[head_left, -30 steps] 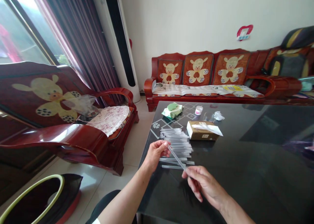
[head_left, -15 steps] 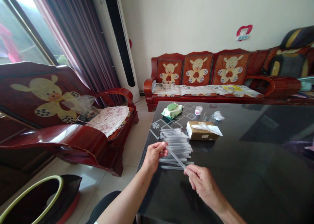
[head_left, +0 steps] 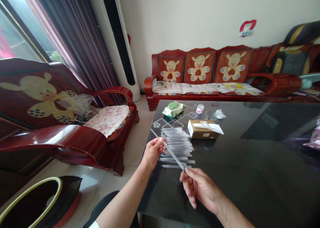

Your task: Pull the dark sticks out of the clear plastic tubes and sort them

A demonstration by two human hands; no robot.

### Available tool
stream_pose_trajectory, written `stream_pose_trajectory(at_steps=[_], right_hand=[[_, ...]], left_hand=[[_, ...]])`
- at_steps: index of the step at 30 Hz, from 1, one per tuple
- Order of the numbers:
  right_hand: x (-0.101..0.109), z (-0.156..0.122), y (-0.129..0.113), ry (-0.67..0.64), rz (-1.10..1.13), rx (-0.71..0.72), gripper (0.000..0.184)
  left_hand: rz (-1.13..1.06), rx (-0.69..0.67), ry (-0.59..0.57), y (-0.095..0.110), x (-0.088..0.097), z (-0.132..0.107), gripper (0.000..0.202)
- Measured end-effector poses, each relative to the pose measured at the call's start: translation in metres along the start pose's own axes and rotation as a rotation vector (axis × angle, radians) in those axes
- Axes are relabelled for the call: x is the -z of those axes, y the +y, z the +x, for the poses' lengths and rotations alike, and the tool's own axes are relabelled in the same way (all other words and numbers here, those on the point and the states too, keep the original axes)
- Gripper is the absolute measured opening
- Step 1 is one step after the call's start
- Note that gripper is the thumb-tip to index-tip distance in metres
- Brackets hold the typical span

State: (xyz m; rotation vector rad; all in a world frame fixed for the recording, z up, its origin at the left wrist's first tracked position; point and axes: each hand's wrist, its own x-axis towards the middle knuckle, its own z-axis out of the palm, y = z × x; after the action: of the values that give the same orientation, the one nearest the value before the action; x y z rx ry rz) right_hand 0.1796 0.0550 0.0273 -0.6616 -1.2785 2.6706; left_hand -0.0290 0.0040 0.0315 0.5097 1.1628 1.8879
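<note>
Fingers [head_left: 161, 140] of the left hand [head_left: 152, 152] are pressed together, thumb against forefinger, on a clear plastic straw [head_left: 173, 154], while its near end is pinched between thumb and forefinger of the right hand [head_left: 201, 186], whose other fingers are loosely curled and held apart. By these two grips the straw is held aloft on a slant, its far end carried out past the left hand; two points of hold are presumably used because so light and slender a thing would be easily tipped or bent from one. Whether one length or two is held cannot be told.

Just beyond, a pile of straws [head_left: 177, 143] is laid on the dark, glossy table [head_left: 237, 174], most of them set crosswise and roughly parallel, apparently to keep them from tangling. One loose straw [head_left: 172, 166] is set along the pile's near side, close to the right hand.

Just beside the pile's far right corner, a tissue box [head_left: 196, 133] is placed, a white sheet [head_left: 208, 127] draped over its top. Farther back, a packet of wipes [head_left: 174, 111], a small tub [head_left: 200, 109] and a crumpled tissue [head_left: 220, 114] are spaced out, seemingly kept away from the handwork. On the sofa behind, printed paper [head_left: 185, 87] is spread, perhaps as protection for the seat.
</note>
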Motion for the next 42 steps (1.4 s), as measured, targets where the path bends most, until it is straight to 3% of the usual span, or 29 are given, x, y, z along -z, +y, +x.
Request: stream_pose_trajectory(at_steps=[8,15,20,24,36,42], right_hand=[[0.004,0.0,-0.003,0.011,0.041,0.065,0.034],[0.005,0.001,-0.002,0.008,0.033,0.076,0.034],[0.005,0.003,-0.004,0.157,-0.104,0.166,0.032],[0.004,0.003,-0.006,0.14,-0.092,0.139,0.043],[-0.001,-0.001,-0.009,0.23,-0.287,0.279,0.038],[-0.002,-0.001,-0.01,0.109,-0.093,0.125,0.046]], left_hand=[[-0.064,0.004,-0.088,-0.002,-0.006,-0.006,0.034],[-0.005,0.146,-0.26,-0.012,-0.02,-0.024,0.033],[0.027,0.113,-0.171,-0.023,-0.02,-0.023,0.033],[0.036,0.097,-0.13,-0.028,-0.018,-0.019,0.034],[0.064,0.085,-0.07,-0.026,-0.023,-0.023,0.034],[0.061,0.057,-0.087,-0.024,-0.022,-0.023,0.034]])
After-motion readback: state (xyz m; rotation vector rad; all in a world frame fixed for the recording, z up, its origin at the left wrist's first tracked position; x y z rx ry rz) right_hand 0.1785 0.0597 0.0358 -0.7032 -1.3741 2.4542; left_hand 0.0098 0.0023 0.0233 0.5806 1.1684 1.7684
